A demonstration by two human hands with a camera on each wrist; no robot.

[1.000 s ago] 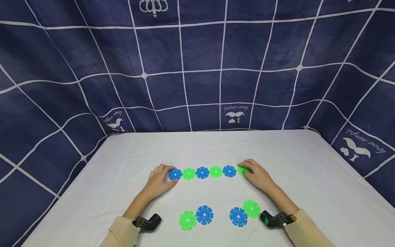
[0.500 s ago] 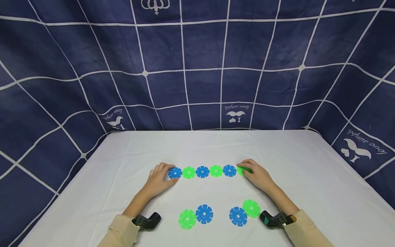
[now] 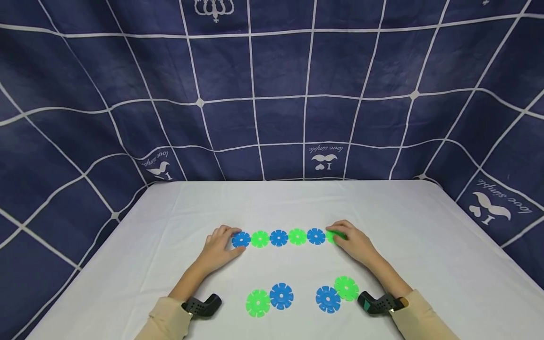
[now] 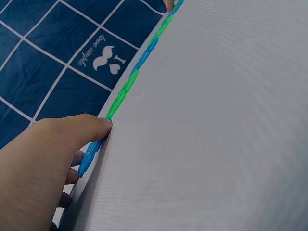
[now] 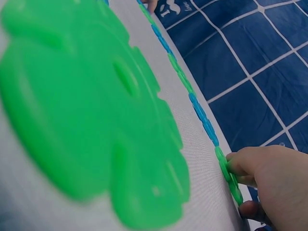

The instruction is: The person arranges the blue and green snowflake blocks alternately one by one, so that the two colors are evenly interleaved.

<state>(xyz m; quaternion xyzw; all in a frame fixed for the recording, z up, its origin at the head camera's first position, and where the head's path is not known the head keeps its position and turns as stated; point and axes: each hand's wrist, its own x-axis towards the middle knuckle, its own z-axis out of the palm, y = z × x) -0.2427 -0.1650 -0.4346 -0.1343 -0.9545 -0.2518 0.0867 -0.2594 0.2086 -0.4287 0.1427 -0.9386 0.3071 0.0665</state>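
A straight row of notched plastic snowflake discs, alternating blue and green, lies across the white cloth in the head view. My left hand grips the blue snowflake disc at the row's left end, thumb on the near edge and fingers on the far edge. At the other end, my right hand holds the green snowflake disc, partly covered by its fingers. Between them sit a green disc, a blue disc and others, edge to edge. The left wrist view shows the thumb against the row.
Closer to me lie two pairs of discs: a green one beside a blue one, and a blue one touching a green one. A dark blue checked curtain hangs behind the white-covered table.
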